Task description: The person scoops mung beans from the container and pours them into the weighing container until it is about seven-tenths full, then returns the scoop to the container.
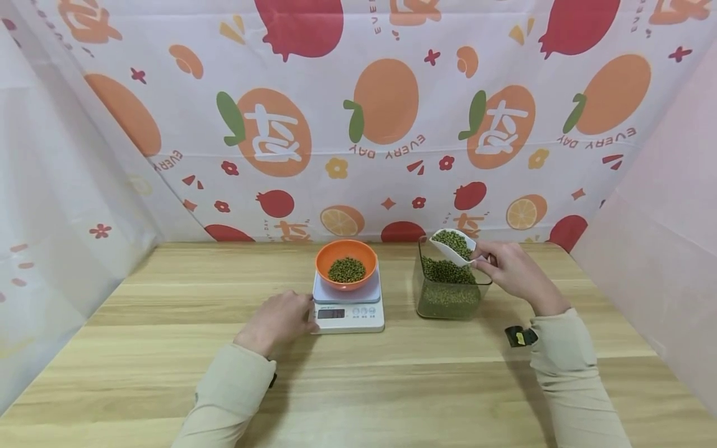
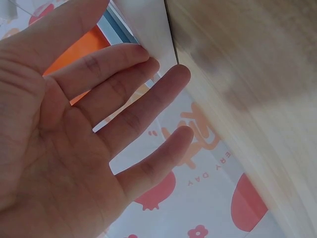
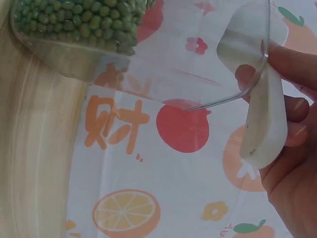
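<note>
My right hand (image 1: 512,269) grips the handle of a white scoop (image 3: 265,124), which is heaped with green mung beans (image 1: 455,242). The scoop is tilted above a clear square container (image 1: 448,305) holding more mung beans (image 3: 84,20). Beside a white kitchen scale (image 1: 350,320) rests my left hand (image 1: 282,320), its fingers at the scale's left edge. In the left wrist view the fingers of the left hand (image 2: 84,124) are fairly straight and hold nothing. An orange bowl (image 1: 347,286) with some mung beans inside sits on the scale's platform; the display is too small to read.
A wooden table (image 1: 347,386) carries everything. Fruit-printed cloth (image 1: 386,174) hangs close behind the scale and container, with pale sheets on both sides. The container's walls (image 3: 114,74) are transparent and rise around the beans.
</note>
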{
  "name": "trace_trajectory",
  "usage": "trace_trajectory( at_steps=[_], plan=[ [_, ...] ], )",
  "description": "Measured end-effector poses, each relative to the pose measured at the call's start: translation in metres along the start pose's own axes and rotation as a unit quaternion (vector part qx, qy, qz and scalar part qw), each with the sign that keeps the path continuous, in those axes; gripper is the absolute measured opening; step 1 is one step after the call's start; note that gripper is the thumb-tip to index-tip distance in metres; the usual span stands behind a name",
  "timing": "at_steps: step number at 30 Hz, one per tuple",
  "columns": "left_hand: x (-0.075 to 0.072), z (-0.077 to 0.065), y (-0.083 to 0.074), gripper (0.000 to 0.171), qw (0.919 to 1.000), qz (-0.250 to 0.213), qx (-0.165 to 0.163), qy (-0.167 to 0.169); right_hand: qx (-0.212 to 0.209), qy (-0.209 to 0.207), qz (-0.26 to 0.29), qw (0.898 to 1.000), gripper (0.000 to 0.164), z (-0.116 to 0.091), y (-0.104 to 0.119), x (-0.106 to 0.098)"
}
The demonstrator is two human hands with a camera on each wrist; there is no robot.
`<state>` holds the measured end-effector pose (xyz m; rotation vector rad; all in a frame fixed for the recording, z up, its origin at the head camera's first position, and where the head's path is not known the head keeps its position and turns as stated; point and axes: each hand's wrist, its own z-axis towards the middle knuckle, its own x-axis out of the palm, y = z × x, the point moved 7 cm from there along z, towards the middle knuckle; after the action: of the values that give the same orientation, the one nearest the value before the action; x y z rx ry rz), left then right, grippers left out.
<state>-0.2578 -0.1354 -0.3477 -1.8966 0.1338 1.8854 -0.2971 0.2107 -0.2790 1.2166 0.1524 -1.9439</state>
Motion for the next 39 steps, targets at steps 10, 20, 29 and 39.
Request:
trace_trajectory(
  at_steps=[10, 20, 29, 39],
  plan=[
    [0.002, 0.000, 0.001, 0.032, 1.0000, 0.007, 0.004, -0.002, -0.021, 0.003, -0.002, 1.000, 0.022, 0.005, 0.004, 0.000],
    [0.000, -0.001, 0.000, 0.023, 0.9998, 0.011, 0.014, -0.005, -0.034, -0.001, -0.010, 0.999, 0.020, 0.013, 0.010, -0.003],
    [0.001, 0.000, 0.001, 0.028, 0.9999, 0.015, 0.007, -0.001, -0.036, 0.005, -0.026, 0.999, 0.016, 0.024, 0.018, -0.004],
    [0.000, 0.000, 0.001, 0.030, 0.9999, 0.013, 0.003, 0.001, -0.016, 0.023, -0.020, 0.999, 0.011, 0.031, 0.024, -0.003]
  ],
)
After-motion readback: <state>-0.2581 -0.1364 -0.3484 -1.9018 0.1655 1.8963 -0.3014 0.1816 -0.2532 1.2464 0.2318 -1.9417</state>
